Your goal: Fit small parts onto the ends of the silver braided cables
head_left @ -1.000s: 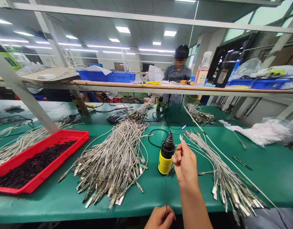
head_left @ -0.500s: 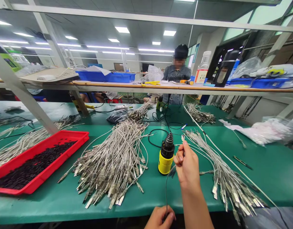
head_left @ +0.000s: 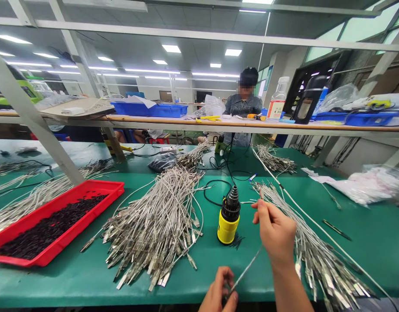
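Note:
At the bottom edge, my left hand (head_left: 220, 291) is closed round the lower end of a thin grey cable (head_left: 248, 268). The cable rises to my right hand (head_left: 275, 227), whose thumb and fingers pinch its upper end, a small tip showing above them. Between the big cable pile and my right hand stands a yellow and black heat tool (head_left: 228, 219), its metal nozzle upward. Small dark pieces (head_left: 237, 241) lie beside its base. A bundle of grey cables (head_left: 313, 247) with metal plugs spreads behind and right of my right hand.
A large cable pile (head_left: 157, 221) lies left of centre. The red tray (head_left: 50, 255) holds small black pieces. A shelf (head_left: 186, 125) with blue trays and bottles crosses above the green table (head_left: 89, 284). A person (head_left: 243, 104) is beyond it. A pen (head_left: 336, 229) lies right.
My right hand has moved right, away from the heat tool, and the cable now slants between my hands. My left hand's fingers have lifted a little. The view has shifted slightly.

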